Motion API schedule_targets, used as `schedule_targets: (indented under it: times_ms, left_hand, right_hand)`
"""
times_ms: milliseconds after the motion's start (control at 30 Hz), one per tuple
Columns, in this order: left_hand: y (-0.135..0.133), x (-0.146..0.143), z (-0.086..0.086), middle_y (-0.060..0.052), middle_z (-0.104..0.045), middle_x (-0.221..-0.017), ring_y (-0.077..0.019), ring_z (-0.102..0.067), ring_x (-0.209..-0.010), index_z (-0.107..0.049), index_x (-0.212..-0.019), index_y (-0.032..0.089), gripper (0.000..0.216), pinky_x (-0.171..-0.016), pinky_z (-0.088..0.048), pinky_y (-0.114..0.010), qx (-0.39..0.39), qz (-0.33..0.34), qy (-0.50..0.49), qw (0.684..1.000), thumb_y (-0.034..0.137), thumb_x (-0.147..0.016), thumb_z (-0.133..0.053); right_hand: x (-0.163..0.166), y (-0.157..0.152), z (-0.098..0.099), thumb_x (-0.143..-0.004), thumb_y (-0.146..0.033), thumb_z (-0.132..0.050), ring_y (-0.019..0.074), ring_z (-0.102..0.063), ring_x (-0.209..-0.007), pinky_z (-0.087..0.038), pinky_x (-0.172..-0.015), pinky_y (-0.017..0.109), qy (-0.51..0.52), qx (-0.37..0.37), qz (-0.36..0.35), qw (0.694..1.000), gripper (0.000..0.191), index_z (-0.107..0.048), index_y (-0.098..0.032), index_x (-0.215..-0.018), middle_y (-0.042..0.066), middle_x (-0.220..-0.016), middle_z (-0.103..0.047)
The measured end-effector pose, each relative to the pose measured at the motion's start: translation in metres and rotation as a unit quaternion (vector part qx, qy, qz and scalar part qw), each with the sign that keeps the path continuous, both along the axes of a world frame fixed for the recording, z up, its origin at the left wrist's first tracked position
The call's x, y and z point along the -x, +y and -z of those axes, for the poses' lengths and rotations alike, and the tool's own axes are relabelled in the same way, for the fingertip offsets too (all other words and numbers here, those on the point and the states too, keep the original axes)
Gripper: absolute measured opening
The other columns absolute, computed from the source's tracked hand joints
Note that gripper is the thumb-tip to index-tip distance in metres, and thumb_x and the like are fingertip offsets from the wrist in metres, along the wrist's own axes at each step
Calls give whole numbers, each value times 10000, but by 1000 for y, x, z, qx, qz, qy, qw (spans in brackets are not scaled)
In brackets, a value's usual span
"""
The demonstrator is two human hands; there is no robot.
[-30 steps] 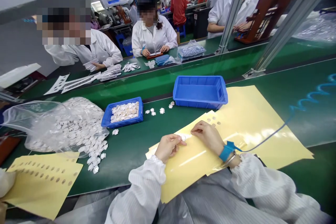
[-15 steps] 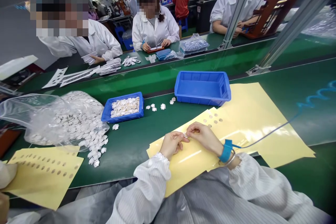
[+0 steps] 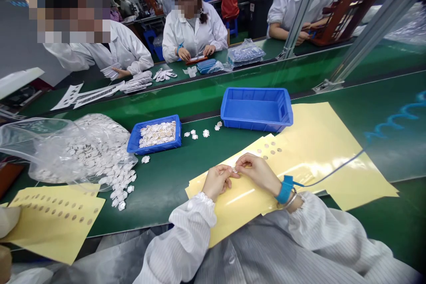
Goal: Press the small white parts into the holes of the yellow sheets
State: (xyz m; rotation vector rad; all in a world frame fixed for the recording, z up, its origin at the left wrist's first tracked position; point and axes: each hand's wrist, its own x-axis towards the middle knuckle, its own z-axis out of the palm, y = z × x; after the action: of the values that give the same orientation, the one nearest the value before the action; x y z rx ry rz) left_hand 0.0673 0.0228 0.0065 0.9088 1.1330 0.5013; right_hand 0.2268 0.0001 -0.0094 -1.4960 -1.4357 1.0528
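My left hand (image 3: pixel 218 182) and my right hand (image 3: pixel 258 173) meet above a stack of pale yellow backing sheets (image 3: pixel 233 199) on the green belt. Between their fingertips is a small white disc (image 3: pixel 235 170), held in a pinch. Part of it is hidden by my fingers. A blue antistatic strap (image 3: pixel 285 189) circles my right wrist, and its thin cord (image 3: pixel 333 175) runs off to the right. Several round holes or marks (image 3: pixel 271 148) dot the sheet beyond my right hand.
A blue tray of white discs (image 3: pixel 155 134) and a larger blue crate (image 3: pixel 256 108) stand beyond the sheets. A plastic bag of discs (image 3: pixel 76 151) spills at the left, above a perforated yellow sheet (image 3: pixel 56 217). Co-workers sit across the belt.
My hands have drawn closer, and their fingertips now meet at the white disc. The view has also shifted slightly.
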Motion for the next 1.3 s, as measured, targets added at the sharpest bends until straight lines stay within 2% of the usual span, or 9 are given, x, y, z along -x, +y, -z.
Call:
schedule_targets:
  times_ms: [300, 400, 500, 633, 733, 800, 933, 1067, 1300]
  left_hand:
    - [-1, 1, -2, -102, -693, -775, -37, -399, -373, -567, -810, 118, 304, -318, -155, -179, -20, -4, -19, 1000, 381, -691, -663]
    - [-4, 1, -10, -70, -682, -724, -22, -356, -353, -570, -829, 119, 339, -331, -168, -180, -39, 10, -50, 998, 416, -699, -668]
    - [-4, -2, -19, -25, -639, -628, -20, -322, -326, -551, -832, 134, 354, -328, -155, -176, -31, 17, -81, 996, 467, -740, -629]
    - [8, -11, -23, 24, -465, -458, -49, -328, -326, -512, -737, 149, 392, -310, -125, -165, 102, 18, -152, 983, 526, -839, -473]
    - [24, -15, -19, 16, -432, -527, -38, -321, -366, -508, -698, 137, 398, -302, -99, -151, 218, 22, -219, 951, 479, -881, -419]
    - [36, -12, -15, 11, -443, -587, -19, -297, -384, -519, -706, 124, 318, -312, -88, -143, 219, 22, -213, 952, 388, -878, -469]
    - [69, 5, -6, 13, -450, -595, -28, -284, -401, -489, -648, 140, 316, -359, -133, -170, -3, -13, 23, 1000, 371, -862, -493]
    - [105, 25, 2, 15, -473, -580, -106, -448, -530, -568, -791, 176, 183, -516, -311, -220, -250, -61, 279, 925, 337, -853, -506]
    - [125, 20, 5, -102, -640, -923, -268, -569, -860, -604, -1021, 218, 245, -675, -347, -313, -335, 33, 503, 796, 365, -852, -503]
  right_hand:
    - [0, 0, 1, -741, -295, -642, 159, -601, -710, -489, -670, 296, 47, 19, 6, 999, 123, -597, -187, -777, 13, -749, -629]
    - [-1, 0, -7, -712, -322, -689, 156, -609, -707, -494, -653, 286, 114, 17, -3, 993, 302, -571, -197, -961, 0, -753, -638]
    - [-1, -1, -22, -755, -354, -658, 169, -608, -742, -487, -681, 294, 79, -16, -18, 997, 205, -635, -201, -889, 20, -772, -657]
    - [4, -1, -41, -825, -339, -579, 188, -608, -761, -484, -700, 311, 9, -53, -15, 998, 156, -689, -228, -823, 31, -802, -675]
    - [4, 0, -44, -863, -317, -532, 218, -590, -906, -470, -814, 367, -70, -92, -34, 993, 182, -705, -263, -884, 47, -954, -660]
    - [-3, 1, -42, -868, -329, -529, 243, -541, -1036, -434, -909, 413, -114, -125, -15, 985, 187, -703, -274, -911, 61, -1080, -612]
    - [-31, 3, -28, -878, -355, -500, 236, -558, -1013, -461, -896, 410, -108, -112, 38, 987, 214, -669, -236, -933, 77, -1058, -596]
    - [-53, 2, -11, -859, -354, -504, 197, -621, -800, -516, -733, 357, -86, -39, 38, 995, 208, -644, -202, -877, 68, -951, -621]
    - [-54, 3, -4, -825, -306, -546, 146, -618, -650, -488, -652, 308, -122, -4, 34, 992, 158, -649, -188, -842, 44, -871, -621]
